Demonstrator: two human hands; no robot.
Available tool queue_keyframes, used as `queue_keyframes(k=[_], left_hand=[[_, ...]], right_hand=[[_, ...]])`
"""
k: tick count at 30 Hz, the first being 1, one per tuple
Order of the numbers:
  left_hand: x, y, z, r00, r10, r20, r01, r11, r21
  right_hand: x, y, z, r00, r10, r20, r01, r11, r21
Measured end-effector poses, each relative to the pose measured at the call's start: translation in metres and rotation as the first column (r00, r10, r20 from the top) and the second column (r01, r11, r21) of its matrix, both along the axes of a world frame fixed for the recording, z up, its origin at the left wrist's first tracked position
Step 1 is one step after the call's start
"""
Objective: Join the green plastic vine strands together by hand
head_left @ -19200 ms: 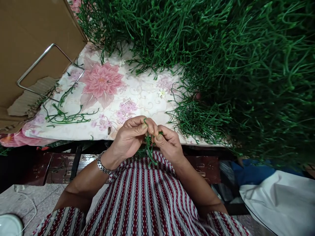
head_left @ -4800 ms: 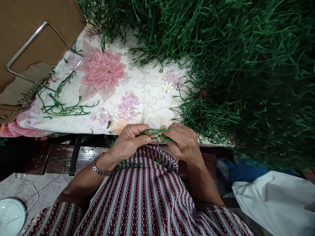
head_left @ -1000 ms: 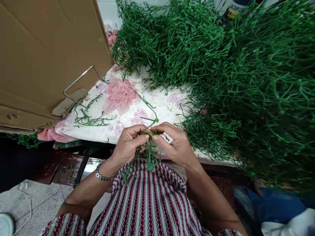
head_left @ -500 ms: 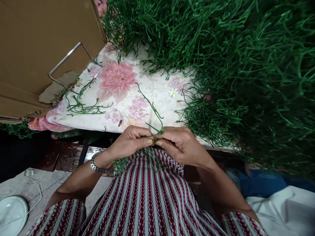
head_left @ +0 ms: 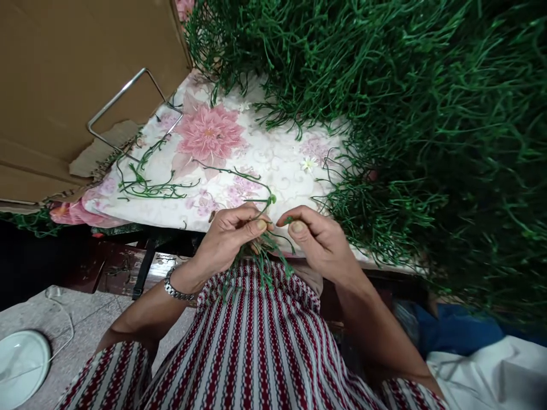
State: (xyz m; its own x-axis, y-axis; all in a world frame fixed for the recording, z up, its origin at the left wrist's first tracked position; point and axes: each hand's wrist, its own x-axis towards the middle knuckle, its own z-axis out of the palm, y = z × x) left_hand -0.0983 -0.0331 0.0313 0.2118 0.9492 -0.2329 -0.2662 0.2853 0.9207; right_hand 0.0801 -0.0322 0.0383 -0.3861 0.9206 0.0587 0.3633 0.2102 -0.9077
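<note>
Thumb and fingers of my left hand (head_left: 233, 236) pinch a bunch of thin green plastic stems (head_left: 262, 259) at the table's near edge. Tips of the bunch hang down over the striped clothing, and one long stem (head_left: 239, 172) curves up and left across the cloth. Just to the right, apart from the left hand, my right hand (head_left: 320, 239) is closed in a pinch, with a small green bit (head_left: 289, 219) showing between thumb and forefinger.
A big heap of green stems (head_left: 384, 114) covers the right and back of the flowered tablecloth (head_left: 273, 154). Several loose stems (head_left: 149, 188) lie at left beside a bent metal wire frame (head_left: 113, 102) and a cardboard box (head_left: 85, 68). A round white object (head_left: 23, 364) is at lower left.
My right hand has moved away from the left, leaving a gap between the fingertips. The long stem has swung over to the left, and the hanging bunch has shifted.
</note>
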Motion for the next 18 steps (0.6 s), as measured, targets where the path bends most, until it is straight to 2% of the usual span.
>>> queue_keyframes(k=[3, 6, 9, 12, 18], left_hand=[[0.004, -0.001, -0.004, 0.998, 0.056, 0.011, -0.056, 0.998, 0.039], [0.007, -0.004, -0.006, 0.995, 0.088, 0.045, -0.089, 0.996, 0.016], [0.007, -0.007, -0.008, 0.996, 0.055, 0.066, -0.049, 0.994, -0.097], [0.005, -0.008, -0.008, 0.992, 0.024, 0.123, 0.000, 0.982, -0.191], [0.002, -0.012, -0.007, 0.941, -0.060, 0.333, 0.137, 0.967, -0.214]], right_hand=[[-0.011, -0.003, -0.006, 0.999, 0.044, -0.021, -0.046, 0.994, -0.100], [-0.019, -0.007, -0.012, 0.999, 0.043, 0.008, -0.041, 0.991, -0.124], [-0.019, -0.008, -0.014, 0.998, 0.055, 0.016, -0.053, 0.994, -0.097], [-0.015, -0.006, -0.013, 0.992, 0.121, 0.035, -0.118, 0.990, -0.081], [-0.007, -0.002, -0.007, 0.949, 0.289, -0.123, -0.303, 0.946, -0.116]])
